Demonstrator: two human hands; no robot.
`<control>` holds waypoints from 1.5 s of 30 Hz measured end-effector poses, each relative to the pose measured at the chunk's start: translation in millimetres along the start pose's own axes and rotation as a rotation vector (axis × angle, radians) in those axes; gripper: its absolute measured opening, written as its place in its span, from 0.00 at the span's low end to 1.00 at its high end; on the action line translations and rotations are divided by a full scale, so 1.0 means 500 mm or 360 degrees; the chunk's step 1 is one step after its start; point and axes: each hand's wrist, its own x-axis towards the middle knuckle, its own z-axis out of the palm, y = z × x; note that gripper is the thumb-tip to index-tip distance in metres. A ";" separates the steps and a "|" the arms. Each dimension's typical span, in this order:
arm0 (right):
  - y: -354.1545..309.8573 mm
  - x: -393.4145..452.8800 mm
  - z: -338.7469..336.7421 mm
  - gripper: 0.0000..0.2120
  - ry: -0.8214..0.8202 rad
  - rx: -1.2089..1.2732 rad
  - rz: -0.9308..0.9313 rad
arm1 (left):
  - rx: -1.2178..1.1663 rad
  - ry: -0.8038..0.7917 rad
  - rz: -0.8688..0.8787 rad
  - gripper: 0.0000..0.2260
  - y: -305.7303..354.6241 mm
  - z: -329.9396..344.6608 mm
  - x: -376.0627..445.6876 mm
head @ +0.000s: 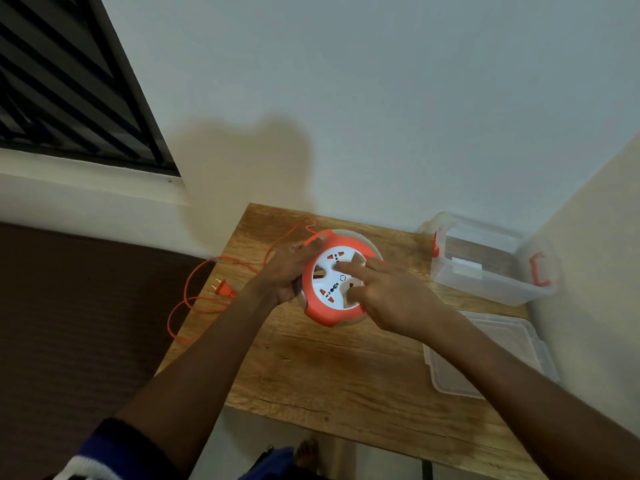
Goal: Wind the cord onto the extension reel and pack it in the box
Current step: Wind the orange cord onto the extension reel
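Fingers [349,271]: right hand [391,299], 2 of them extended and pressing on the white face of the reel [332,282], the rest loosely curled, gripping nothing. Left hand [287,268]: fingers curled round the reel's left rim, holding it tilted above the table [311,368].

Reel: orange rim, white socket face, held over the far middle of the table. Winding appears underway, judged from the finger placement.

Cord [194,299]: orange, thin. Leaves the reel at its top left, runs across the table's left corner and hangs in loose loops over the edge. Much of it looks unwound.

Plug [223,289]: orange, 2 pins, at the table's left edge, well apart from the reel.

Box [491,265]: clear plastic, orange latches, open, at the far right corner against the wall.

Lid [485,355]: clear, flat on the table, near side of the box.

Handling note, as judgement: keep the left grip firm on the rim so only the face turns; turn steadily; let the cord feed in without kinks. Watch that the dangling loops do not snag on the table's corner. Box stands ready for the reel once the plug is in.
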 end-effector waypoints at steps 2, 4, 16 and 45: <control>0.001 0.007 -0.008 0.17 -0.0098 -0.0110 -0.0176 | 0.0046 -0.0090 -0.0014 0.26 0.004 0.000 0.001; -0.002 0.011 -0.015 0.19 -0.0203 -0.0203 -0.0300 | 0.0115 -0.0121 -0.0017 0.27 0.004 -0.003 0.004; -0.023 0.039 -0.025 0.25 -0.0468 -0.0630 -0.0340 | 0.0130 -0.0168 -0.0035 0.21 -0.002 -0.019 0.013; -0.081 0.034 0.044 0.32 0.0095 0.0990 0.1047 | 0.0261 -0.0057 0.0139 0.16 -0.005 -0.035 0.012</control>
